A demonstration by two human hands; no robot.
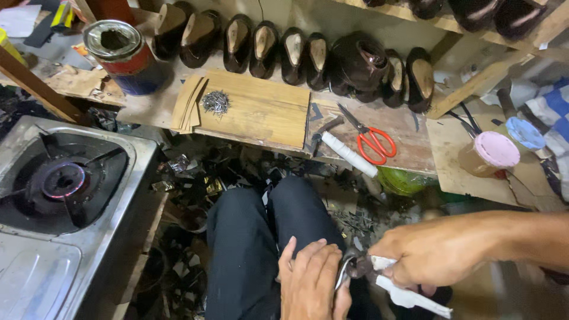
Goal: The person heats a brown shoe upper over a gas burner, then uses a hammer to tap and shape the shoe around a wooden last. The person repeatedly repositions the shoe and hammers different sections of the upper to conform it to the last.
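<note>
Right hand [435,252] is clenched around white-taped pliers [379,278] low over the person's lap; left hand [311,284] lies beside them, fingers curled touching the metal jaws. On the bench: red-and-blue labelled tin [127,56] far left, pink-lidded jar [489,154] right, red-handled scissors [370,139] between.

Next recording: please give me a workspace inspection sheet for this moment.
Surface: worn wooden bench, with a board carrying a pile of small nails.
Job's things: pliers with white-wrapped handles, gripped by the right hand; the left hand rests by their metal head.
Clutter: red-handled scissors, hammer, open tin can, pink-lidded jar, scraps on the floor.
Fingers: both hands closed around the work.
Cables: nothing seen.
Surroundings: row of dark shoes; lit gas stove.
</note>
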